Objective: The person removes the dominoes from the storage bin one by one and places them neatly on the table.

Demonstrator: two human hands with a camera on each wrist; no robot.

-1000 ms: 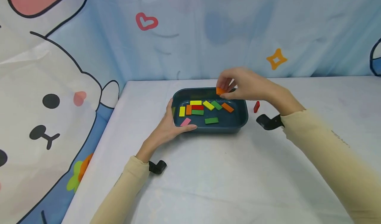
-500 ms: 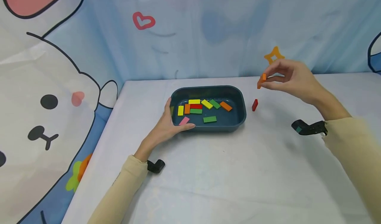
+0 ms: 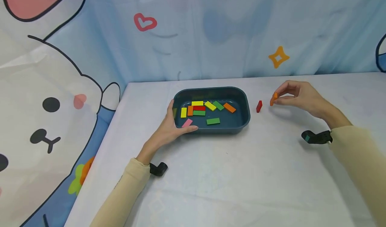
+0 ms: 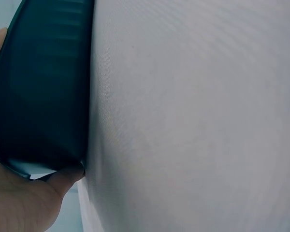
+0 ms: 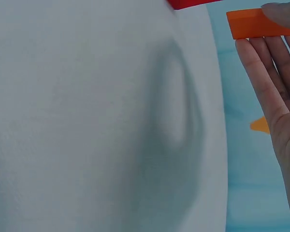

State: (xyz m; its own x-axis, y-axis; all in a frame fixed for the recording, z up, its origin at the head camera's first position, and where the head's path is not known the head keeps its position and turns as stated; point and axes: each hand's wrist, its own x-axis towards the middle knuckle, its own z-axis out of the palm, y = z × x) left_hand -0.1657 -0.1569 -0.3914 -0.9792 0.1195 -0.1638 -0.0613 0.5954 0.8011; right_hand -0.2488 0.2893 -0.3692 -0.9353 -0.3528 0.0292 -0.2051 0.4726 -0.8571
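Thumb and fingertips of my right hand [image 3: 306,98] pinch an orange domino block [image 5: 249,25] on the right side, low over the white table. A red domino block [image 3: 259,106] stands upright on the table, just left of that hand. My left hand [image 3: 164,129] grips the left end of a dark teal plastic tray [image 3: 223,131], its thumb along the front rim. In the tray lie several domino blocks, among them a green one [image 3: 213,121], an orange one [image 3: 230,107] and a pink one [image 3: 187,123]. In the left wrist view the fingers hold the tray's wall [image 4: 43,92].
A white cloth [image 3: 235,173] covers the table. Behind it hangs a light blue printed curtain [image 3: 187,46], its cartoon figure [image 3: 60,72] running down the left side. Each wrist carries a small black camera, such as the left one [image 3: 158,169].
My right hand has carried the orange domino block from above the tray out to the right, past the red one, and lowered it toward the table. The left hand stays on the tray.
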